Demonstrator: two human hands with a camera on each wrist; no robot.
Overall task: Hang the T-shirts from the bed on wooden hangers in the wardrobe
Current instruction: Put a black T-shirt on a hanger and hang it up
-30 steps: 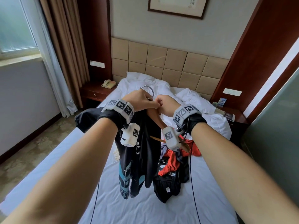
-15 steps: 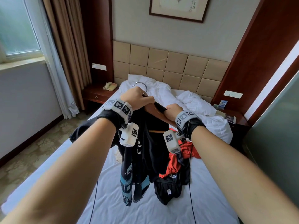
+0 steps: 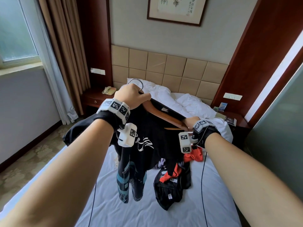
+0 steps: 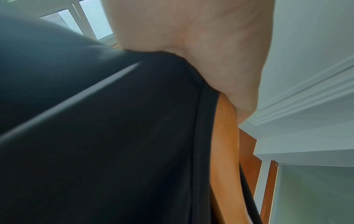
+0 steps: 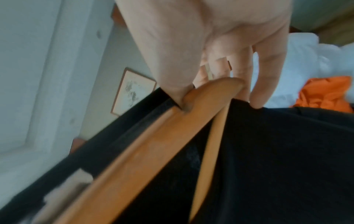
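My left hand grips the neck of a wooden hanger, just below its metal hook, and holds it up over the bed. A black T-shirt with white print hangs from it, draped over the left arm of the hanger. My right hand is at the hanger's right tip. There its thumb and fingers pinch the black T-shirt's edge against the wood. In the left wrist view my palm sits on black T-shirt cloth beside the wooden hanger.
A pile of clothes lies on the white bed below: a red-orange garment and a black one. Pillows are at the headboard. Nightstands flank the bed, the left with a telephone. A glass panel stands at right.
My hands have moved apart. The right hand slid from the hanger's middle down to its right tip with the shirt's edge, while the left hand lifted the hanger up and leftward.
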